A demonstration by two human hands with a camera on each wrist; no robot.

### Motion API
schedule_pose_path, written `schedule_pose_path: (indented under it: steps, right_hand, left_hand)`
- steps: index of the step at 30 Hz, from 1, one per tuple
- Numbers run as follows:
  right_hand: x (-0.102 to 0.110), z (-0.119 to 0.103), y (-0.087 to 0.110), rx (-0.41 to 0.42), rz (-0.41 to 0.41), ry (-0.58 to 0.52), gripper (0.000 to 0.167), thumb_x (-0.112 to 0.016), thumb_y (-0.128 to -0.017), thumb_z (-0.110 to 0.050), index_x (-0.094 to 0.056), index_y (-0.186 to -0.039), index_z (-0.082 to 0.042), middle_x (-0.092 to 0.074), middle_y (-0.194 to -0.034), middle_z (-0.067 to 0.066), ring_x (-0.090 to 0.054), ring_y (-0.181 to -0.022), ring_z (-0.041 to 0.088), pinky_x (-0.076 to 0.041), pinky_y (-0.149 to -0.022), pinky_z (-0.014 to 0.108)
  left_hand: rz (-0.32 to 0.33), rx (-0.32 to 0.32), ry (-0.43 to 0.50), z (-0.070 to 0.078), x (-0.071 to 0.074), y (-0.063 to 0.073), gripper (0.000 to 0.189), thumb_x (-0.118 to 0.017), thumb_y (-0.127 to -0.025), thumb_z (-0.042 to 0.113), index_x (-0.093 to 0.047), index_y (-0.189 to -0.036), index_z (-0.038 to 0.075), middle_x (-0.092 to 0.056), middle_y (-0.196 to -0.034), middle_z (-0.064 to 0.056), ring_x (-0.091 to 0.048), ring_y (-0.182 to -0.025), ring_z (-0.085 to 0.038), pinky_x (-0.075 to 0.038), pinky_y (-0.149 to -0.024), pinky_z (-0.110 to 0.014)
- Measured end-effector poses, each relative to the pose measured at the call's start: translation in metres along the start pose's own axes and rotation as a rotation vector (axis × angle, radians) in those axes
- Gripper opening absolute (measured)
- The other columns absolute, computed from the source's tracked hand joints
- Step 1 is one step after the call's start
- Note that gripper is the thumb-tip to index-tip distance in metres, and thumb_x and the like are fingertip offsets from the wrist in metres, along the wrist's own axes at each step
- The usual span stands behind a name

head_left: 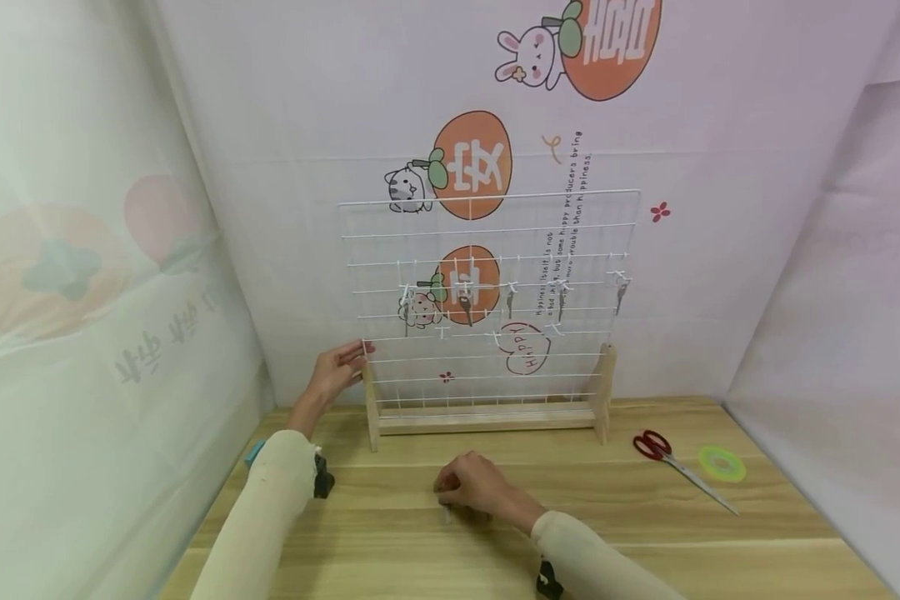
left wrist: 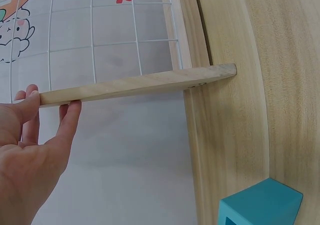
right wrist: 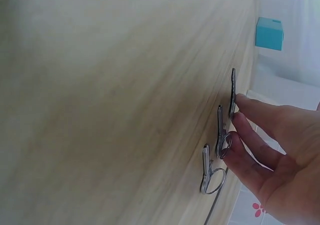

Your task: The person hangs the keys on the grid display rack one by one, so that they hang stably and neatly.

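Note:
My left hand (head_left: 339,372) grips the upper end of the left wooden post (left wrist: 135,85) of a stand that holds up a white wire grid (head_left: 487,358). Several small dark metal pieces, among them one (head_left: 467,308) left of the middle, hang from the grid by white ties. On the table in front, my right hand (head_left: 480,485) pinches a slim metal piece (right wrist: 233,87) at its fingertips. Beside it lie two more slim metal pieces with rings, one (right wrist: 220,122) under the fingers and another (right wrist: 206,165) a little apart.
Red-handled scissors (head_left: 678,467) lie on the right of the wooden table (head_left: 390,550), next to a yellow-green ring (head_left: 722,463). A teal box (left wrist: 262,205) stands at the left edge. Printed white sheets (head_left: 292,100) enclose the back and sides.

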State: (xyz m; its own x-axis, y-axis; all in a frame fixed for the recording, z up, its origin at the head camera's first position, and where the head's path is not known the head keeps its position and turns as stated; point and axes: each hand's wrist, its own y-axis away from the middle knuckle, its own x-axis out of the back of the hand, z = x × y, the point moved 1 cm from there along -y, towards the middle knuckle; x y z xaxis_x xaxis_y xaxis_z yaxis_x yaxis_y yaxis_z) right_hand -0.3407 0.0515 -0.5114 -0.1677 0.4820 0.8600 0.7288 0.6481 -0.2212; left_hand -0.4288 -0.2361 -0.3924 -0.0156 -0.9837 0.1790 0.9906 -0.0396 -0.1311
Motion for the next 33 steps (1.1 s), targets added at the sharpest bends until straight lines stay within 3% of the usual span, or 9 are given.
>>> schedule_pose_path:
  steps: [9, 16, 24, 33]
  right_hand:
    - [-0.001, 0.002, 0.001, -0.010, -0.012, -0.027, 0.003, -0.083, -0.091, -0.011, -0.080, -0.092, -0.012, -0.074, -0.082, -0.009, -0.059, -0.069, -0.005, -0.052, -0.064, 0.014]
    - [0.002, 0.001, 0.003, -0.005, 0.003, -0.063, 0.009, -0.082, -0.091, -0.009, -0.077, -0.085, -0.014, -0.070, -0.076, -0.012, -0.057, -0.063, -0.006, -0.051, -0.060, 0.013]
    - [0.005, 0.001, 0.003, -0.013, 0.008, -0.109, 0.006, -0.082, -0.089, -0.004, -0.081, -0.094, -0.006, -0.078, -0.086, 0.000, -0.066, -0.074, -0.002, -0.055, -0.067, 0.013]
    - [0.024, -0.005, -0.002, 0.031, 0.063, -0.114, 0.008, -0.076, -0.095, -0.004, -0.082, -0.099, -0.005, -0.079, -0.096, 0.001, -0.070, -0.085, 0.002, -0.057, -0.076, 0.016]
  left_hand:
    - [0.004, 0.008, -0.008, 0.001, -0.001, 0.001, 0.046, -0.052, -0.109, 0.002, -0.047, -0.154, 0.002, -0.053, -0.152, -0.018, -0.046, -0.145, -0.034, -0.045, -0.113, -0.051]
    - [0.015, 0.012, -0.007, 0.001, -0.002, 0.002, 0.044, -0.053, -0.109, 0.004, -0.050, -0.153, 0.005, -0.055, -0.151, -0.016, -0.048, -0.143, -0.032, -0.046, -0.112, -0.050]
    - [0.010, 0.013, -0.007, 0.002, -0.001, 0.002, 0.045, -0.052, -0.109, 0.004, -0.049, -0.154, 0.004, -0.053, -0.153, -0.017, -0.047, -0.145, -0.032, -0.046, -0.113, -0.050]
    - [0.005, 0.011, 0.002, 0.002, -0.001, 0.003, 0.046, -0.052, -0.109, 0.003, -0.048, -0.154, 0.005, -0.053, -0.153, -0.016, -0.046, -0.145, -0.032, -0.046, -0.113, -0.049]
